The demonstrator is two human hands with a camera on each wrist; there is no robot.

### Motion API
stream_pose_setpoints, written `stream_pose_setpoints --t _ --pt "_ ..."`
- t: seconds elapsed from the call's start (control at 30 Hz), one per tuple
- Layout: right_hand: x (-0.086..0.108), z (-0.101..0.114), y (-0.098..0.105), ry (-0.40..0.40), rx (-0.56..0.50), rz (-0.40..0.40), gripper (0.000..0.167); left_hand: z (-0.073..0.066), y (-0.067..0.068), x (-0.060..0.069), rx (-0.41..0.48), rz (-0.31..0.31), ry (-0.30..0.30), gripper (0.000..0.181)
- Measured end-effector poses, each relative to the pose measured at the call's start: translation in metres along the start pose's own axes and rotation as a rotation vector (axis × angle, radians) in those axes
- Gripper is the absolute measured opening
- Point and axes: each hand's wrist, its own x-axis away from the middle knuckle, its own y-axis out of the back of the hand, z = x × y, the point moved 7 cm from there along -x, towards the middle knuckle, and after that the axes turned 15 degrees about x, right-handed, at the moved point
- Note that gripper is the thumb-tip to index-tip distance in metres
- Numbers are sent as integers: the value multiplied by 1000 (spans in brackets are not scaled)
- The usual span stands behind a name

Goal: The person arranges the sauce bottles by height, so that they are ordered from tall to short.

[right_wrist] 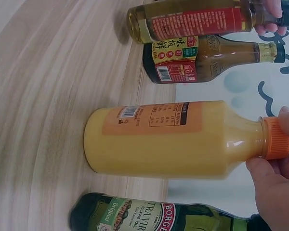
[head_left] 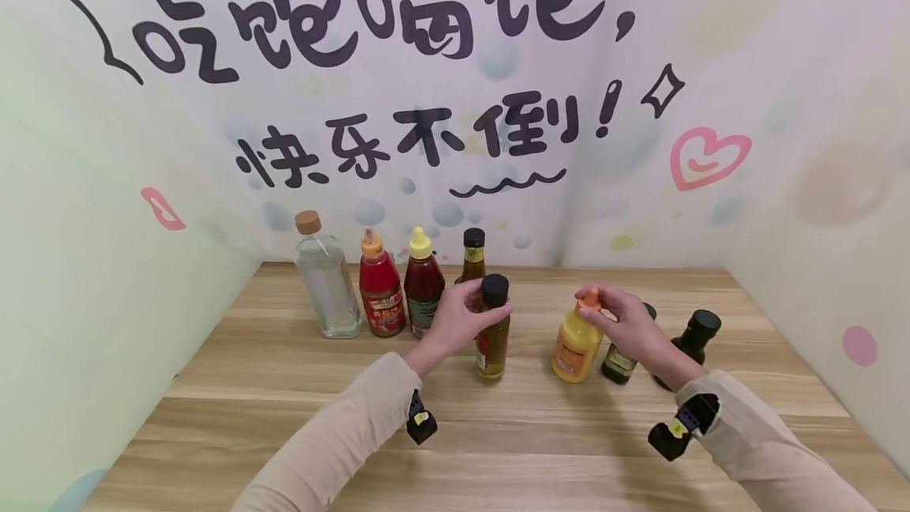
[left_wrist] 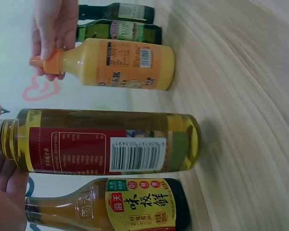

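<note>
My left hand [head_left: 453, 316] grips a bottle of yellowish oil [head_left: 492, 350] round its neck, just under the black cap. The bottle stands upright, and its red label with a barcode shows in the left wrist view. My right hand [head_left: 631, 324] pinches the orange cap [right_wrist: 275, 138] of a yellow squeeze bottle [head_left: 574, 350], which is upright with an orange label. Behind the left hand is a soy sauce bottle [right_wrist: 176, 60] with a yellow and red label. A green olive oil bottle [head_left: 618, 364] stands close by the right hand, partly hidden by it.
At the back left stand a clear bottle with a brown cap [head_left: 329, 287], a red ketchup bottle [head_left: 382, 299] and a dark red bottle with a yellow tip [head_left: 424, 283]. A dark bottle [head_left: 693, 342] is behind the right wrist. The wooden table [head_left: 512, 449] meets walls behind and beside.
</note>
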Motion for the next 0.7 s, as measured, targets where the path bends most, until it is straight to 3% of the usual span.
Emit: stream_pose_setpoints --t 0.23,0.53,0.7 --pt "3 1 0 -5 -5 8 29 28 0 -14 51 -33 46 33" --pt "2 1 0 -14 -3 12 30 34 -11 -30 -89 -1 67 30" --pt "1 2 1 -11 7 16 30 35 -15 -40 -151 11 32 29"
